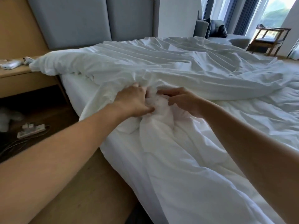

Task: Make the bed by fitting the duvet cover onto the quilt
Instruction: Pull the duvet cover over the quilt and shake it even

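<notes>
A white duvet cover point(161, 65) lies rumpled across the bed, reaching from the headboard side to the far right. A bunched white corner of the quilt point(159, 104) pokes up between my hands near the bed's left edge. My left hand point(132, 101) grips the cover's fabric beside that bunch, fingers curled into the folds. My right hand point(182, 99) pinches the bunched fabric from the right. More white bedding point(186, 167) spreads toward me over the mattress. Where cover ends and quilt begins is hard to tell.
A padded grey headboard point(90, 20) stands behind the bed. A wooden bedside shelf point(24, 78) is at left, with a power strip point(30, 130) on the floor below. A grey sofa point(215, 29) and a wooden chair point(268, 39) stand by the window at back right.
</notes>
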`<state>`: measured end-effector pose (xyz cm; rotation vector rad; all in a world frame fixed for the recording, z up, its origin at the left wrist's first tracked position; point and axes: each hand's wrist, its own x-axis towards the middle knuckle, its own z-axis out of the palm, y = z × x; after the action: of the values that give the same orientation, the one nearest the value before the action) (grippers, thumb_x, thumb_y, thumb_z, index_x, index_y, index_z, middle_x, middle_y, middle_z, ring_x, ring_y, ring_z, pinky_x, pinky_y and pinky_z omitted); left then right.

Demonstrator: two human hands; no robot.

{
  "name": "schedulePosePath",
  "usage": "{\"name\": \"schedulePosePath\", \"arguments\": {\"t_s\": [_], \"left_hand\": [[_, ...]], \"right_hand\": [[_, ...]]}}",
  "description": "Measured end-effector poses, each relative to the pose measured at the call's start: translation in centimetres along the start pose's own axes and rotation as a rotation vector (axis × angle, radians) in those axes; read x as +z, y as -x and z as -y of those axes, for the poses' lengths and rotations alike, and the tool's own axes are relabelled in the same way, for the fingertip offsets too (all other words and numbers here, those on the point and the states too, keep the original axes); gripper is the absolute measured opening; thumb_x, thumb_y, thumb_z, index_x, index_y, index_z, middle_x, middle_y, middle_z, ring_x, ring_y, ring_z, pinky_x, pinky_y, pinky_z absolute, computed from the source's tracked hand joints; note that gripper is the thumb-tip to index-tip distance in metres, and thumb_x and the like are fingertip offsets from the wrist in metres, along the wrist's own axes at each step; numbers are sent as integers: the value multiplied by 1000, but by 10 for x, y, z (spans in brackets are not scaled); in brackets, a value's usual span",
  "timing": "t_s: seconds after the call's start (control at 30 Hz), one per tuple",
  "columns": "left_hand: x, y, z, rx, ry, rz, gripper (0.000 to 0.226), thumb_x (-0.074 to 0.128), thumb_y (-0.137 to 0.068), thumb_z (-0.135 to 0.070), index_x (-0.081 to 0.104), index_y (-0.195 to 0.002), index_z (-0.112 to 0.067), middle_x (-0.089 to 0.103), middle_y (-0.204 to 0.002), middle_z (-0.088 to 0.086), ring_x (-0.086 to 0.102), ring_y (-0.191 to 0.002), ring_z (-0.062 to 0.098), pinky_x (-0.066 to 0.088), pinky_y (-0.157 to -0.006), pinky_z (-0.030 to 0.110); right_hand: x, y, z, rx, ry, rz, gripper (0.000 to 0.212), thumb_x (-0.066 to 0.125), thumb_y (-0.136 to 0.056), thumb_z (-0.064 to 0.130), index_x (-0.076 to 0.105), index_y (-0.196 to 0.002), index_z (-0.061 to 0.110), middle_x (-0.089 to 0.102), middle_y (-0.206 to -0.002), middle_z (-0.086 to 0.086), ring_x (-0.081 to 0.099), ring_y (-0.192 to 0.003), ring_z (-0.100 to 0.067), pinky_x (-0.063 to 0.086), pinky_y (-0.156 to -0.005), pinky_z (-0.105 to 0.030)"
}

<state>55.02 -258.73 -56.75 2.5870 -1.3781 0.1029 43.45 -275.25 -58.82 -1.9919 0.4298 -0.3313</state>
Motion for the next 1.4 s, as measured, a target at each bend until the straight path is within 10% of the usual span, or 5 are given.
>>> {"name": "schedulePosePath", "arguments": {"t_s": [0.1, 0.23, 0.63, 0.9, 1.4], "left_hand": [[21, 1, 5, -101, -178, -82, 55, 54, -89, -67, 58, -122, -22, 48, -133, 8, 45, -124, 36, 42, -99, 54], [45, 7, 10, 6, -305, -304, 37, 40, -103, -46, 66, -107, -20, 62, -118, 10, 54, -110, 35, 37, -95, 52], [7, 2, -1, 54, 381, -383, 58, 56, -98, -52, 41, -52, -21, 42, -48, -7, 43, -50, 9, 28, -51, 30], [43, 19, 41, -147, 354, -130, 47, 73, -79, -57, 60, -60, -17, 65, -62, -4, 65, -68, 20, 43, -58, 29], [31, -4, 37, -242, 173, -107, 55, 46, -99, -58, 55, -64, -17, 62, -72, 6, 57, -70, 27, 39, -64, 33]], "right_hand": [[-14, 4, -13, -62, 331, -319, 7, 75, -81, 22, 72, -82, 16, 66, -78, 3, 56, -71, -12, 44, -67, -27], [1, 8, -25, -27, 766, -71, 70, 65, -67, 72, 67, -123, 31, 66, -128, 5, 59, -116, -19, 41, -90, -27], [-32, -24, 20, -308, 541, -784, 36, 49, -80, 35, 75, -101, 20, 74, -109, -8, 65, -102, -34, 47, -77, -32], [28, 7, -32, 9, 514, 474, 28, 64, -93, 37, 69, -113, 19, 66, -113, -5, 62, -102, -19, 52, -82, -33], [-15, -27, -27, -141, 795, -565, 25, 58, -90, 29, 75, -102, 16, 72, -108, -18, 66, -97, -41, 50, -76, -38]]}}
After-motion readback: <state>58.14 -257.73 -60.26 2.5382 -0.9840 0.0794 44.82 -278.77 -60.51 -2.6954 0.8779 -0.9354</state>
